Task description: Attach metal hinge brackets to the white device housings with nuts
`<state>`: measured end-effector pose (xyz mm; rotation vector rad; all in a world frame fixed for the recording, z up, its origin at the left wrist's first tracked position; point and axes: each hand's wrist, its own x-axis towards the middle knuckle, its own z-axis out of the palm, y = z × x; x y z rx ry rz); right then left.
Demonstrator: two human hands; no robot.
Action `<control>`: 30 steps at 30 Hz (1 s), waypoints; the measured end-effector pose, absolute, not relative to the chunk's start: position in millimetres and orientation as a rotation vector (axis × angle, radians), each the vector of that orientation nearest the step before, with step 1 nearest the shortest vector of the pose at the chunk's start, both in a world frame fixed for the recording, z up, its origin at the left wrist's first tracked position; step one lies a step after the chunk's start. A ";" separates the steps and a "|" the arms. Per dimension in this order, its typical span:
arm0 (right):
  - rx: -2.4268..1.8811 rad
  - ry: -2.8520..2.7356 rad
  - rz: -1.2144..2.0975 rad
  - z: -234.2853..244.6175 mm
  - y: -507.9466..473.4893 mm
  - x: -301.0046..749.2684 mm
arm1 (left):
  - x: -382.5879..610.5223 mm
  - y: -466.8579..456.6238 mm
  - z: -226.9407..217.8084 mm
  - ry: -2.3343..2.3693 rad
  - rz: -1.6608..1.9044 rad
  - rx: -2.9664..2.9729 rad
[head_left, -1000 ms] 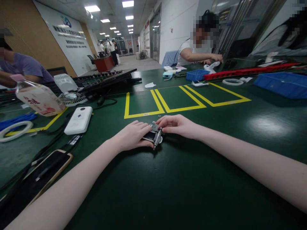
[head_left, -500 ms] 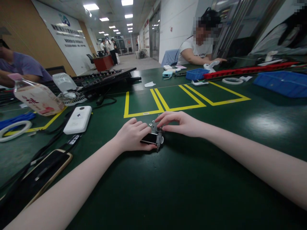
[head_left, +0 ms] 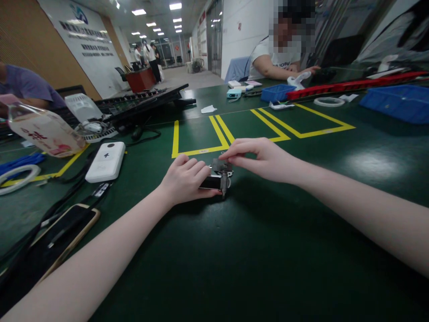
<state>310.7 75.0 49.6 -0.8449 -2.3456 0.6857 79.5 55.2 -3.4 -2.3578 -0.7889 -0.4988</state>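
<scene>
Metal assembly (head_left: 224, 178) lies between left hand (head_left: 185, 181) and right hand (head_left: 264, 156), at green worktop (head_left: 214, 264); rod (head_left: 224, 185) runs near to far. Left grip nearer, wrapped around black section (head_left: 210, 182). Right fingertips (head_left: 224, 156) at far plate (head_left: 220, 166) (pinching or merely touching, cannot tell).

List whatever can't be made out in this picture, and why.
Black-and-metal piece, head view: left end hidden by the left hand.
Right hand, head view: too small and blurred at the tips to tell whether it grips the piece or only touches it.
Large blue tray, head view: right end cut off by the picture's edge.
Bottle, head view: small lettering blurred.
</scene>
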 end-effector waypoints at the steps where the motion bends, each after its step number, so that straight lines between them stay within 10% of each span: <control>1: -0.869 -2.306 0.684 50.0 76.2 311.4 | 79.6 55.2 -3.7 -0.800 -0.492 -2.356; 30: -0.951 -2.426 0.785 40.9 78.8 311.6 | 82.6 53.0 -2.5 -0.775 -0.465 -2.373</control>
